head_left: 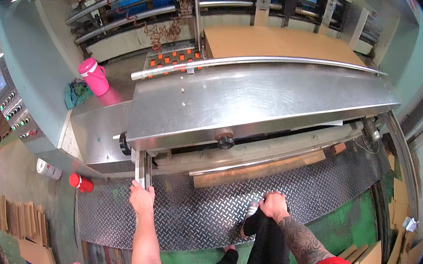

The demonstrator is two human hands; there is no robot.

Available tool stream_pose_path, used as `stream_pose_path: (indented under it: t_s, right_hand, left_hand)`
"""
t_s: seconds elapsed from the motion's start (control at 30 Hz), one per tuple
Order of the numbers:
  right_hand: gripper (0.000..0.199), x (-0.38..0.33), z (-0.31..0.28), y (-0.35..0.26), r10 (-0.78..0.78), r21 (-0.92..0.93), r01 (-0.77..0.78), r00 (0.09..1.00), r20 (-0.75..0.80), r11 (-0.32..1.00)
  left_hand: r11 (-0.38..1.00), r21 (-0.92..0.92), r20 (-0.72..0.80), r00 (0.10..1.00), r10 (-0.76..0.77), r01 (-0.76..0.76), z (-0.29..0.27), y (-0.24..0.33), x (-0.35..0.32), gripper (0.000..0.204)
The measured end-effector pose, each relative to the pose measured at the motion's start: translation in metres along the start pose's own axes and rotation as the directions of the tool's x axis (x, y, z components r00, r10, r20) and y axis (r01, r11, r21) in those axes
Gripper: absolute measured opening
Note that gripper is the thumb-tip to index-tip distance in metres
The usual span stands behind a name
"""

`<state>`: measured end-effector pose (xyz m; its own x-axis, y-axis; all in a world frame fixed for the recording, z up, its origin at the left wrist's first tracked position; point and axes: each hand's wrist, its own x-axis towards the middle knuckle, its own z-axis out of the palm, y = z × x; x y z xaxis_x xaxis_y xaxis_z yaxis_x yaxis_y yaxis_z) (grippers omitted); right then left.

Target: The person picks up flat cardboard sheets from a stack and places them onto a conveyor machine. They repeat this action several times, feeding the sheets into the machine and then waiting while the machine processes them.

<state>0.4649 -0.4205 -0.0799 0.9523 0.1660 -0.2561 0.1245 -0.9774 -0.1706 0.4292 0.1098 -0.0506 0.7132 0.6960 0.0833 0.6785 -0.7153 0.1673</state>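
Observation:
My left hand is closed on the near end of a narrow metal rail, which runs out from under a broad steel table. Bent over my raised knee, my right hand has its fingers curled round the dark trouser leg. One foot rests on a diamond-patterned metal step plate. A black knob sits on the table's front edge, and a black handwheel is at its left corner. Behind the table lies a large brown cardboard sheet.
A control panel with a screen and buttons stands at left. Beside it are a pink jug and a green cloth. A red container is by the step's left end. Cardboard stacks lie on the left floor.

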Motion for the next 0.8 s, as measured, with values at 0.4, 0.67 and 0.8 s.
stream_pose_path:
  t_s: [0.4, 0.67, 0.8]
  right_hand:
    - [0.046, -0.003, -0.004, 0.005, 0.029, 0.033, -0.029, 1.000, 0.004, 0.999]
    - [0.049, -0.005, -0.010, 0.003, 0.028, 0.038, -0.028, 1.000, 0.002, 0.999]
    - [0.046, -0.002, -0.009, 0.002, 0.034, 0.009, -0.034, 0.999, 0.026, 0.999]
  left_hand:
    - [0.999, -0.037, 0.006, 1.000, -0.022, 0.022, 0.000, 0.001, -0.001, 0.065]
    - [0.999, -0.046, -0.019, 1.000, -0.001, 0.000, 0.001, 0.000, -0.002, 0.064]
    - [0.998, -0.059, 0.012, 1.000, -0.006, 0.007, -0.001, 0.000, -0.002, 0.064]
